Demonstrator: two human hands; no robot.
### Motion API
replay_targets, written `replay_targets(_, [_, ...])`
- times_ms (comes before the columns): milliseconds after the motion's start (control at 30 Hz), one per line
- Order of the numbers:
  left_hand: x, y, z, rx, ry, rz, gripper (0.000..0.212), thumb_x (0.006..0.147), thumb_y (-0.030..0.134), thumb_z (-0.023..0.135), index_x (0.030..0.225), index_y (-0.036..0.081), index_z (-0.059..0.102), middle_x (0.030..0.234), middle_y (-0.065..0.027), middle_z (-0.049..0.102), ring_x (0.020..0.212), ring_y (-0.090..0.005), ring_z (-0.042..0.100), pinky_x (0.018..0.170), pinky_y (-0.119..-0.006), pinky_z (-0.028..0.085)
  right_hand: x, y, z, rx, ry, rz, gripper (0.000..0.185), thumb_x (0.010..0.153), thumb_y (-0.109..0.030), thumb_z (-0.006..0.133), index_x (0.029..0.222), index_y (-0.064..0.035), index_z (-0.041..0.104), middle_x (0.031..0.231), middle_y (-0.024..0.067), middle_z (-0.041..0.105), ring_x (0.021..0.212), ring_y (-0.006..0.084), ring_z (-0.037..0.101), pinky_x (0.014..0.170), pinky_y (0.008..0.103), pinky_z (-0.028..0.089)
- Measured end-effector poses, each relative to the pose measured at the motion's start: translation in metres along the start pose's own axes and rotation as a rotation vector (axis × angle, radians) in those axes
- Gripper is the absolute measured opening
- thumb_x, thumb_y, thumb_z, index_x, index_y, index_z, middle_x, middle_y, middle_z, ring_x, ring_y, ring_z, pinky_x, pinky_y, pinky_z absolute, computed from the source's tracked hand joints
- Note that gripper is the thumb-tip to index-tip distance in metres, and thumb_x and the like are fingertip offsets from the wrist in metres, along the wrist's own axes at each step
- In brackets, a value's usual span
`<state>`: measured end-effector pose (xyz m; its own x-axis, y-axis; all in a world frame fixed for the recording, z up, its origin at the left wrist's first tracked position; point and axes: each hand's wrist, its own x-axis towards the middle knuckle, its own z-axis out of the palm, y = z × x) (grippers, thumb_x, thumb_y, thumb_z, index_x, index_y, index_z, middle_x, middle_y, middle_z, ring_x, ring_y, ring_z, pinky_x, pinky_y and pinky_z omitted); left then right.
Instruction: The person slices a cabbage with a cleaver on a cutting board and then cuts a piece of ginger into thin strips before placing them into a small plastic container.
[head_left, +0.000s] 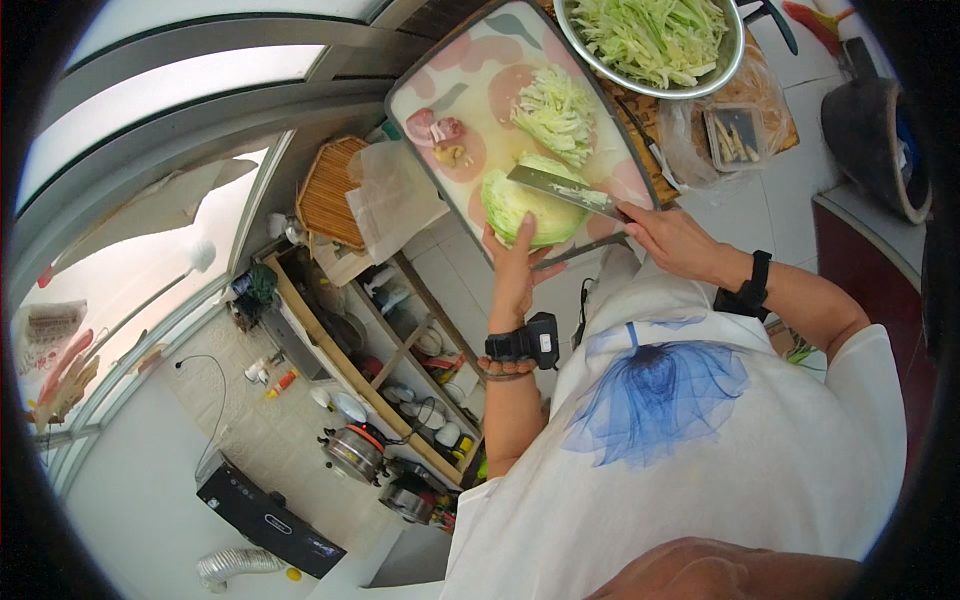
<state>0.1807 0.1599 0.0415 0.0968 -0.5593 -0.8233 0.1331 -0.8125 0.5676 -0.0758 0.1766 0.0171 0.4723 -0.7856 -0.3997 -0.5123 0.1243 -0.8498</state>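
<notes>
A cut cabbage (517, 206) rests on the patterned cutting board (480, 67), its pale cut side showing. My left hand (516, 266) steadies it from the near side, thumb on top and fingers at its edge. Gripped by its handle in my right hand (671, 238) is a kitchen cleaver (562, 193). The blade lies across the cabbage and carries small shreds. Beyond it on the board is a heap of shredded cabbage (555, 112). Pieces of raw meat (433, 127) and a yellowish piece resembling ginger (450, 155) sit at the board's left.
A metal bowl (735, 56) full of shredded cabbage stands behind the board's right corner. Beside it are a plastic bag (679, 142) and a clear container (739, 139). At left are a woven bamboo tray (326, 191), a shelf unit (405, 352) and a steel pot (354, 452).
</notes>
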Motion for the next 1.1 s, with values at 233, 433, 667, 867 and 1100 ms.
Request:
replay_targets(233, [0.009,-0.012,0.01,-0.116,0.014,0.056,0.089,0.088,0.028,0.068,0.146,0.023,0.001,0.137,-0.0178,0.038,0.11,-0.0342,0.058,0.07,-0.047,0.062,-0.008,0.005,-0.005,-0.071,-0.014,-0.05,0.039,0.101,-0.025,0.045,0.133,-0.002,0.045,0.084,0.0257,0.065,0.075,0.0445,0.062,0.066,0.0518,0.047])
replay_targets(433, [0.007,-0.008,0.026,-0.071,0.136,0.068,0.09,0.087,0.024,0.068,0.148,0.022,0.001,0.136,-0.018,0.039,0.107,-0.0343,0.059,0.065,-0.045,0.062,-0.016,0.0,-0.01,-0.118,0.015,-0.088,0.036,0.1,-0.025,0.047,0.126,-0.0013,0.048,0.081,0.0241,0.064,0.072,0.0431,0.062,0.064,0.0505,0.048])
replay_targets(667, [0.017,-0.005,0.023,-0.061,0.145,0.063,0.093,0.085,0.023,0.068,0.149,0.02,0.0,0.135,-0.0178,0.041,0.101,-0.0337,0.061,0.062,-0.043,0.062,-0.015,-0.005,-0.013,-0.157,0.031,-0.113,0.033,0.099,-0.024,0.049,0.124,-0.0016,0.048,0.077,0.0231,0.063,0.067,0.0424,0.061,0.059,0.0503,0.047])
replay_targets(867, [0.015,0.0,0.03,-0.026,0.177,0.126,0.075,0.086,0.023,0.065,0.141,0.015,0.015,0.127,-0.0189,0.047,0.099,-0.0343,0.065,0.063,-0.043,0.063,0.004,-0.017,-0.02,-0.103,-0.009,-0.108,0.024,0.1,-0.022,0.046,0.114,-0.0027,0.049,0.071,0.0241,0.06,0.067,0.0451,0.06,0.06,0.0521,0.046])
replay_targets(1100, [0.017,0.002,0.031,-0.05,0.172,0.109,0.074,0.086,0.023,0.066,0.141,0.014,0.016,0.128,-0.0191,0.046,0.1,-0.0342,0.063,0.067,-0.046,0.063,0.043,-0.018,-0.011,-0.064,-0.025,-0.055,0.026,0.101,-0.025,0.043,0.11,-0.0026,0.051,0.075,0.0259,0.061,0.075,0.0473,0.06,0.066,0.0542,0.045])
